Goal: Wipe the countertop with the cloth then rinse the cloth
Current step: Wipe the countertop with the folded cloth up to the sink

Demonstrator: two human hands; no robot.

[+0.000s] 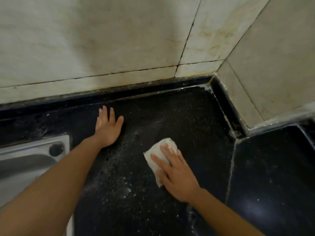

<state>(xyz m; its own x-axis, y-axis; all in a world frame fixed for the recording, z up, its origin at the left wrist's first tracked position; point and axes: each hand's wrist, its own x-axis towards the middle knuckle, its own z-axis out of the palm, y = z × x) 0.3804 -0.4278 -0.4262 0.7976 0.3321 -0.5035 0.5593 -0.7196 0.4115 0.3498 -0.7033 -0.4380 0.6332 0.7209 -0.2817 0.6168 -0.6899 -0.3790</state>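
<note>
Right hand point(177, 176), fingers spread flat on the cloth point(157, 151) at 5 o'clock on the bench point(170, 113), could push loose white grit past the splayed left hand point(107, 128) into the 9 o'clock sink point(25, 160)

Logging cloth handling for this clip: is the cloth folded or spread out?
Folded. The white cloth is a compact pad under the right hand, whose straight fingers press it onto the black countertop.
</note>
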